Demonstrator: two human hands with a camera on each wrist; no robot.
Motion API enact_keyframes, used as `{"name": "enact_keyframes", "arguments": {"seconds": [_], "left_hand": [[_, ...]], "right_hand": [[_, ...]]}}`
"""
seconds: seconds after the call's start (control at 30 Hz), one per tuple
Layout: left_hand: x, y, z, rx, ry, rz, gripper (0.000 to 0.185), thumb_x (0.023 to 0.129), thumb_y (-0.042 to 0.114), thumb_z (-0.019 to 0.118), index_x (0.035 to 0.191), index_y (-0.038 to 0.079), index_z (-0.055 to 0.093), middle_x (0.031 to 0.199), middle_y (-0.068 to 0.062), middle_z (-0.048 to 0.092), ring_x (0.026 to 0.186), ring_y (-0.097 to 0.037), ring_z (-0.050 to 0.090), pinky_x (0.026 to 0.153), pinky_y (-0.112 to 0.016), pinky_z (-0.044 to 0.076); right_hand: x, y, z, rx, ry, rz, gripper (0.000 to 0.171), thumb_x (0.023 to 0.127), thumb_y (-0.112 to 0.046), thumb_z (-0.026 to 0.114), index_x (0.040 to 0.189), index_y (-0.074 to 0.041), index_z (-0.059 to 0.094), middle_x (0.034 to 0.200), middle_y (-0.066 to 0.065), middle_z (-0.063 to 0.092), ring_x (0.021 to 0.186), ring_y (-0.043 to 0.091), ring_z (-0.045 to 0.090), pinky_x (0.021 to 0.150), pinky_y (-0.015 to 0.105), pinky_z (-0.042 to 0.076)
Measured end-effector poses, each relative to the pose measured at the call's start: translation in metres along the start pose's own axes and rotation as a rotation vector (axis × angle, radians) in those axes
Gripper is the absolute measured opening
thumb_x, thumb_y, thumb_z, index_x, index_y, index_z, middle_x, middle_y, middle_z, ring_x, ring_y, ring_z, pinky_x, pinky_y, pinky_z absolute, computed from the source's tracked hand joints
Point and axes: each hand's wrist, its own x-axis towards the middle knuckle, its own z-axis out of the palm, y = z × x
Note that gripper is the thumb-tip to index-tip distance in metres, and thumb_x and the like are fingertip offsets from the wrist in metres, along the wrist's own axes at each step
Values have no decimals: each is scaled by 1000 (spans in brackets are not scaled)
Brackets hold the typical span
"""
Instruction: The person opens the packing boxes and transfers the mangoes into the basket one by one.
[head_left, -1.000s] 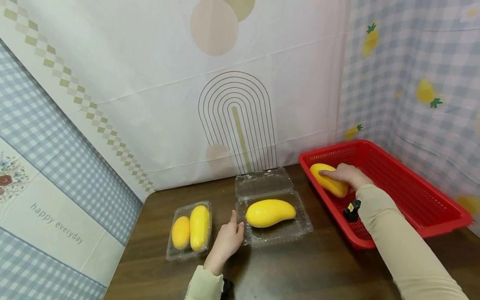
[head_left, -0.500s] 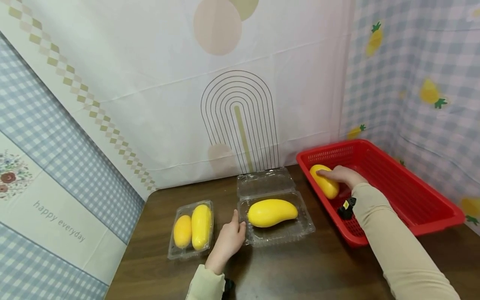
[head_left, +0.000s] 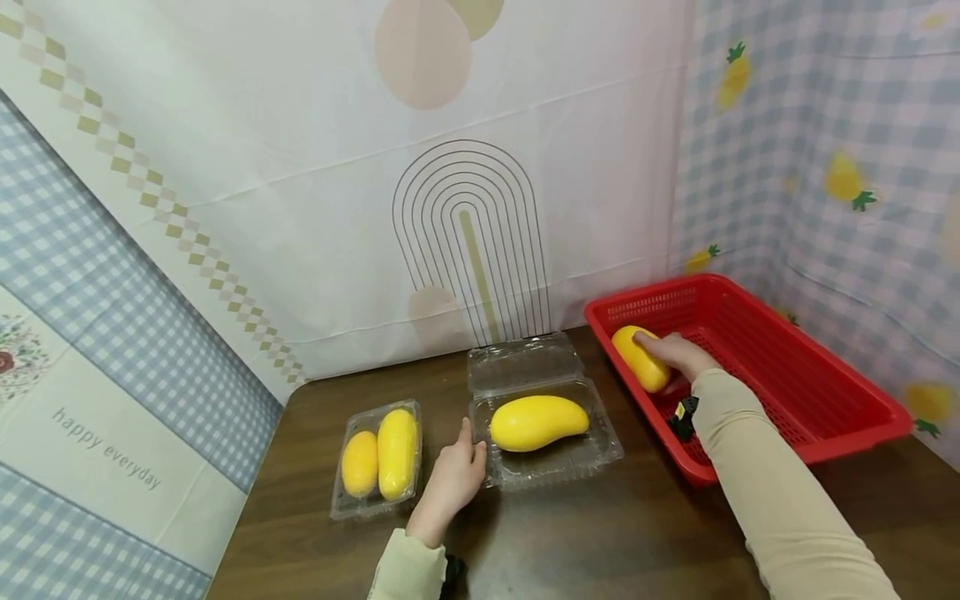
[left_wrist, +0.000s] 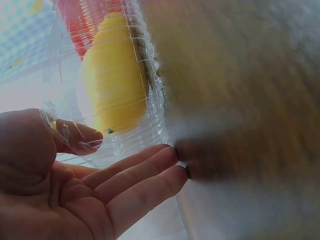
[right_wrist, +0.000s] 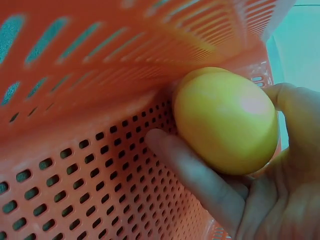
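My right hand (head_left: pixel 681 354) holds a plump yellow mango (head_left: pixel 640 360) inside the red basket (head_left: pixel 832 367), near its left wall. In the right wrist view the mango (right_wrist: pixel 227 122) sits between thumb and fingers, over the slotted floor. A long curved yellow mango (head_left: pixel 538 423) lies in an open clear plastic container (head_left: pixel 517 477) at the middle of the table. My left hand (head_left: pixel 453 475) rests at that container's left side. In the left wrist view its fingers (left_wrist: pixel 145 195) lie straight along the outside, and the thumb (left_wrist: pixel 80 137) shows through the clear plastic.
A second clear plastic box (head_left: pixel 345 507) at the left of the table holds two yellow mangoes (head_left: pixel 397 454). The wooden table (head_left: pixel 570 542) ends at a printed cloth backdrop (head_left: pixel 337 250). The basket's high rim stands at the right, against a checked cloth (head_left: pixel 825 242).
My right hand has settled round the mango in the basket, and the mango has turned slightly. The view has shifted a little. My left hand stays beside the container.
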Motion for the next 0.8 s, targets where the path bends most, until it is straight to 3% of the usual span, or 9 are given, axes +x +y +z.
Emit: {"name": "enact_keyframes", "arguments": {"seconds": [0.53, 0.8], "left_hand": [[1, -1, -1, -5, 3, 3, 63, 106, 21, 47, 153, -13, 23, 55, 2, 41, 44, -12, 34, 45, -28, 35], [1, -1, 0, -5, -1, 8, 62, 106, 20, 47, 153, -13, 24, 56, 2, 40, 45, -13, 35, 46, -29, 35]], "right_hand": [[-6, 0, 4, -15, -1, 26, 67, 104, -57, 31, 113, 7, 49, 88, 13, 56, 66, 25, 66, 63, 41, 59], [-11, 3, 4, 3, -25, 48, 72, 103, -58, 30, 121, 10, 45, 91, 16, 58, 73, 31, 68, 68, 44, 58]]}}
